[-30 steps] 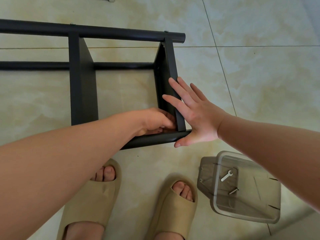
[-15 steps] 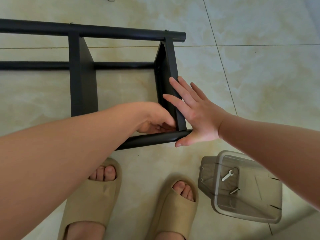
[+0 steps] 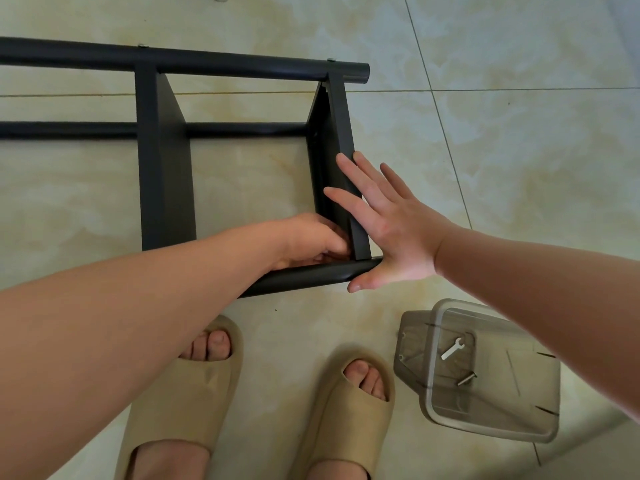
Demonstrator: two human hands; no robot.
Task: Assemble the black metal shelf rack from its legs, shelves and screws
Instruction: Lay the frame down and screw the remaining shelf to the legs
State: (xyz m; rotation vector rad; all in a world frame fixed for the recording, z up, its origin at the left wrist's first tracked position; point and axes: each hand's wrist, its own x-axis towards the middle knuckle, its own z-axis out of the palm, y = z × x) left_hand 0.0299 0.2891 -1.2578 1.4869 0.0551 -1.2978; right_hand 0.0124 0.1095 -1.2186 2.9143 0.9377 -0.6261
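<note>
Currently, rack orientation: the black shelf rack is laid on its side on the tiled floor; its long axis runs left to right across the view, and the open end is turned to the right.
Leg tubes: three are seen, all parallel to that axis. The far leg lies uppermost in the view, the middle leg is seen lower down behind the shelves, and the near leg lies closest to the feet.
Shelves: two flat panels are set on edge across the legs, the left shelf and the right shelf.
Position relative to right hand: the right hand is laid flat on the outer face of the right shelf, fingers straight and spread, thumb at the end of the near leg.
Position relative to left hand: the left hand is placed inside the frame, in the corner formed by the right shelf and the near leg. Its fingers are curled; the fingertips are hidden, so whether anything is pinched cannot be told.
Finish: matt black metal, round tubes, thin sheet panels. Two small screw heads are seen on top of the far leg.
Parts container: a clear plastic box is placed on the floor under the right forearm, near the rack; a small wrench and a screw are held in it.
Footwear: beige slippers are worn, just short of the near leg.
</note>
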